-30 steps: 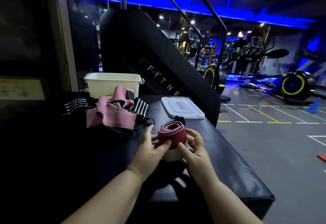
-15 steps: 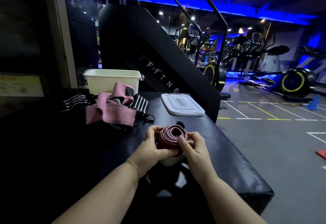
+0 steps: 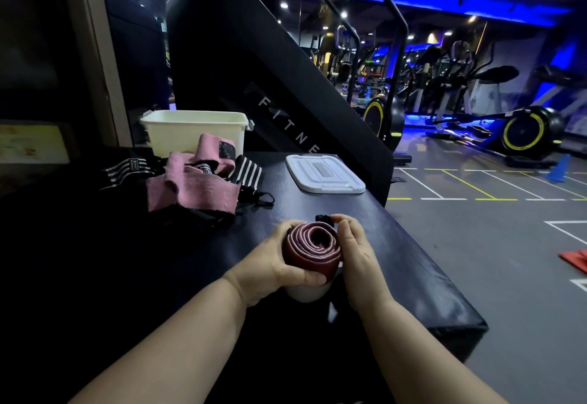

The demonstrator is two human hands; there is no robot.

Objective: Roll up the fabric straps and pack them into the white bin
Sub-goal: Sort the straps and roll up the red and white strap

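Observation:
A dark red strap with pale stripes is wound into a roll (image 3: pixel 313 249), its spiral end facing me. My left hand (image 3: pixel 273 265) wraps round the roll from the left and below, thumb across its front. My right hand (image 3: pixel 354 249) lies against the roll's right side, fingers curved, with thumb and forefinger at a black loop at the top. A white end of the strap (image 3: pixel 306 292) shows under the roll. The white bin (image 3: pixel 193 130) stands open at the back left. A heap of pink straps (image 3: pixel 193 182) and black-and-white striped straps (image 3: pixel 249 173) lies in front of the bin.
The bin's white lid (image 3: pixel 324 174) lies flat on the black padded bench (image 3: pixel 409 263) to the right of the heap. A black stair machine (image 3: pixel 254 63) rises behind the bench. The bench's right edge drops to the gym floor (image 3: pixel 508 244).
The roll has tipped from lying sideways to spiral end facing me. My left hand has closed round it from below, and my right hand has moved to its right side.

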